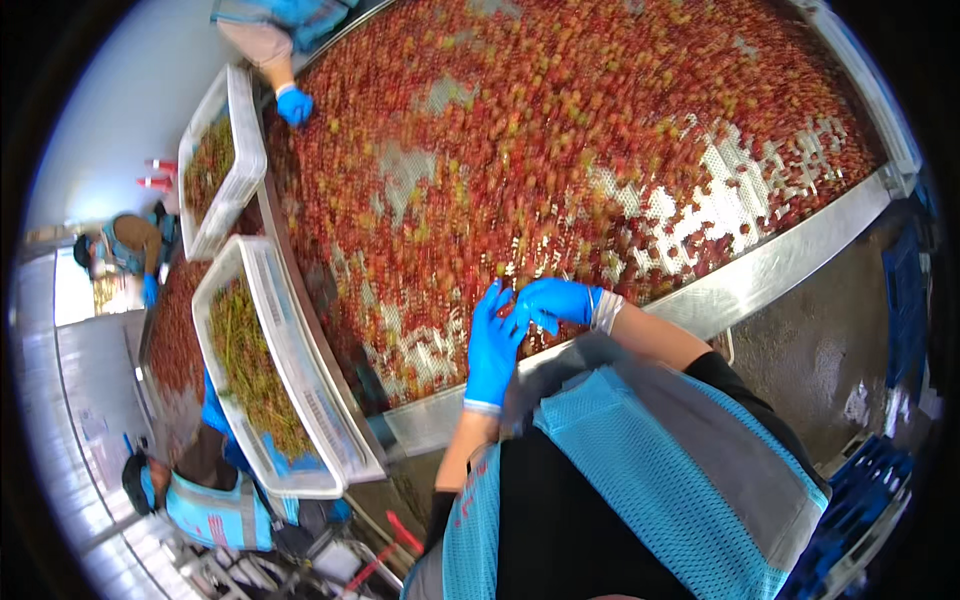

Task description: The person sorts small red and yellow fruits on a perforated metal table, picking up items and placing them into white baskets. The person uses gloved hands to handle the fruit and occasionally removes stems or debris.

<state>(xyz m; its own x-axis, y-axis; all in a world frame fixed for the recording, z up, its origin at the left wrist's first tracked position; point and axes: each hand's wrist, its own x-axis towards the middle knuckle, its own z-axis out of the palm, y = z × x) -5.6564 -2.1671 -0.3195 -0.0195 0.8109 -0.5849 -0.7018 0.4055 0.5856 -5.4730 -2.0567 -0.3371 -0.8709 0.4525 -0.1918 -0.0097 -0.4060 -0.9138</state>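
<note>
Small round red and yellow-green fruits, blurred, lie across a perforated metal table (405,180) before me. Over its near edge is my left hand (493,345) in a blue glove, palm partly turned up and fingers apart. My right hand (556,301), gloved alike, comes in from the right with bent fingers. The fingertips of both hands meet or overlap just above the fruits. I see nothing held in the left hand; whether the right fingers pinch something small is hidden.
Two white plastic crates (341,442) (251,150) with green stems stand at the table's left side. A co-worker's gloved hand (295,106) is at the upper left. Other people (217,510) (133,234) are beyond the crates. Blue crates (862,495) stand lower right.
</note>
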